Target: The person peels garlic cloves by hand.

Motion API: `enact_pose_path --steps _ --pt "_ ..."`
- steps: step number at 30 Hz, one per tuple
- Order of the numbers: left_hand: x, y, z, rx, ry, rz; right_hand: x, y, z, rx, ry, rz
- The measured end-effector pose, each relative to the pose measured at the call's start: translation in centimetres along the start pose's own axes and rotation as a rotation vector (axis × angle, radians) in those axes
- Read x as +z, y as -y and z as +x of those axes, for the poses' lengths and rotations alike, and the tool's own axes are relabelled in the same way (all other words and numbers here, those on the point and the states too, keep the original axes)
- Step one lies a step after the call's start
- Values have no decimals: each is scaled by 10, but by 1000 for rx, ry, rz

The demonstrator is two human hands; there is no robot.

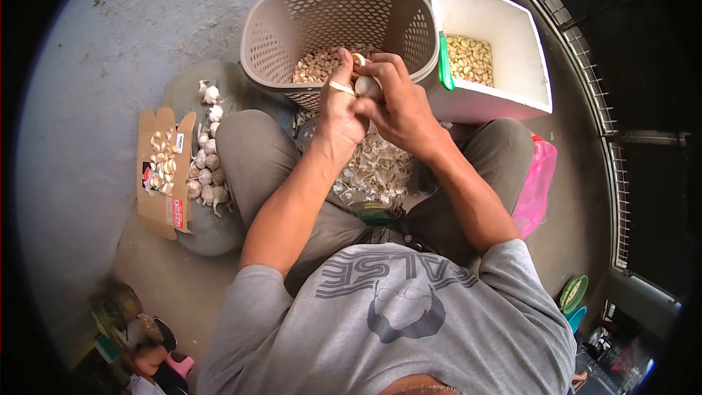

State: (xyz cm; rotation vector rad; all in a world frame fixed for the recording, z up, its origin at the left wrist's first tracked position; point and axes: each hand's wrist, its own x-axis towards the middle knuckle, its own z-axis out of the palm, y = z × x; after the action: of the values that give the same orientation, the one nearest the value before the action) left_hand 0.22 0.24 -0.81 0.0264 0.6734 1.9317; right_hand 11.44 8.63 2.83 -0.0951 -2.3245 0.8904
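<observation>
My left hand (pixel 341 106) and my right hand (pixel 401 108) meet in front of me, close over the near rim of a brown plastic basket (pixel 329 88). Between them is a whitish garlic bulb (pixel 368 88), with the fingers of both hands closed around it. A pale band (pixel 342 88) crosses my left hand near the thumb. Inside the basket lies a layer of unpeeled garlic cloves (pixel 314 67). Below my hands, between my legs, spreads a heap of papery garlic skins (pixel 376 168).
Right of the basket stands a white foam box (pixel 512 95) holding peeled cloves (pixel 469 58), a green strip (pixel 445 64) on its rim. Leftward are whole garlic bulbs (pixel 208 161) and a cardboard box (pixel 157 213) with cloves. A pink bag (pixel 537 183) lies by my right knee.
</observation>
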Motion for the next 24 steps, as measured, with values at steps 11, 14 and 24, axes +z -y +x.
enact_pose_path --steps 11,14,24 --pt "21 -2 -16 179 168 693 -25 -7 1 315 -4 367" --pt "20 -3 -15 146 158 722 -27 -17 0 420 -33 489" --pt "21 -4 -13 91 153 453 -35 -21 1 685 -68 914"
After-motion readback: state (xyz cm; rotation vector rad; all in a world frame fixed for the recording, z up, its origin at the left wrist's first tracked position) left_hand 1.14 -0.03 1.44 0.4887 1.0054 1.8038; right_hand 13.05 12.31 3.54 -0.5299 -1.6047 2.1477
